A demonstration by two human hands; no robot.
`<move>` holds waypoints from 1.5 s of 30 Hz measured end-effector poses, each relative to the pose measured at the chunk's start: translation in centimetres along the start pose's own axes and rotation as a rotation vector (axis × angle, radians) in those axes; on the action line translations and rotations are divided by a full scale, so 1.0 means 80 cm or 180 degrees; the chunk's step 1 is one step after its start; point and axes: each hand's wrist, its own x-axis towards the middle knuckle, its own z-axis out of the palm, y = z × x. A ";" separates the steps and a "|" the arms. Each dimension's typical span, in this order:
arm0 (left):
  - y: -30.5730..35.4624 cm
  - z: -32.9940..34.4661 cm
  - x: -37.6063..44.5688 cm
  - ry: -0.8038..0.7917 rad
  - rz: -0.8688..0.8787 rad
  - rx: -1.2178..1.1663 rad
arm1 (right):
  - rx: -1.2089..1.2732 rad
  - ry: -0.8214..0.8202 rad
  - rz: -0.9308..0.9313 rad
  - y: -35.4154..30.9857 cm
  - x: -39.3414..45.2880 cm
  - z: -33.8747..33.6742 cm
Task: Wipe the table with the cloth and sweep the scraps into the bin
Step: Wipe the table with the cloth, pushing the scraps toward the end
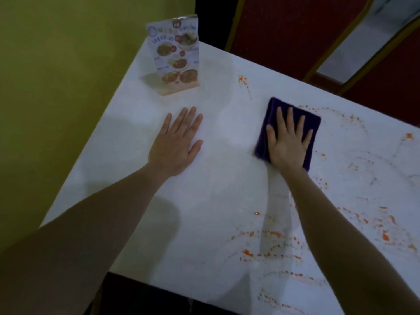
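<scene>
A folded purple cloth [313,123] lies flat on the white table [222,183], right of centre. My right hand [287,142] presses down on it, palm flat and fingers spread. My left hand [176,144] rests flat on the bare tabletop to the left, fingers apart, holding nothing. Orange food scraps [270,253] and curved smear trails cover the table's right and near parts. A few more orange scraps [243,79] lie near the far edge. No bin is in view.
A standing menu card [176,55] in a clear holder sits at the table's far left corner. A yellow-green wall [56,76] runs along the left side. Red chairs with gold frames [295,30] stand behind the far edge.
</scene>
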 end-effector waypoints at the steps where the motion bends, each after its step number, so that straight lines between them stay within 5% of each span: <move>1: 0.000 0.000 0.000 0.0022 0.0009 -0.0005 | 0.0053 0.0017 0.0118 -0.003 0.027 -0.003; 4: 0.001 0.003 0.001 0.0073 0.0030 0.0013 | 0.0157 -0.0006 0.0202 -0.035 0.098 -0.010; 8: 0.001 0.000 0.000 0.0073 0.0022 0.0060 | 0.0047 -0.0025 -0.0400 -0.104 0.126 -0.012; 16: -0.007 0.005 0.001 0.0023 -0.0037 0.0040 | -0.0164 -0.0169 -0.1496 -0.089 -0.006 0.016; 21: -0.002 0.005 -0.001 0.0060 -0.0009 0.0039 | -0.0193 -0.0140 -0.0838 0.003 -0.006 0.000; 26: 0.001 0.004 0.003 0.0117 0.0007 0.0045 | 0.0036 -0.0034 -0.0114 -0.033 0.107 -0.014; 32: -0.001 0.004 0.002 0.0151 0.0019 0.0073 | -0.0031 -0.0056 -0.0955 -0.146 0.100 0.009; 37: 0.001 0.002 0.002 0.0125 -0.0008 0.0090 | -0.0135 -0.0127 -0.1461 -0.139 0.018 0.024; 45: -0.001 0.005 0.001 0.0164 0.0034 0.0108 | -0.0160 -0.0137 -0.0756 -0.076 0.122 -0.005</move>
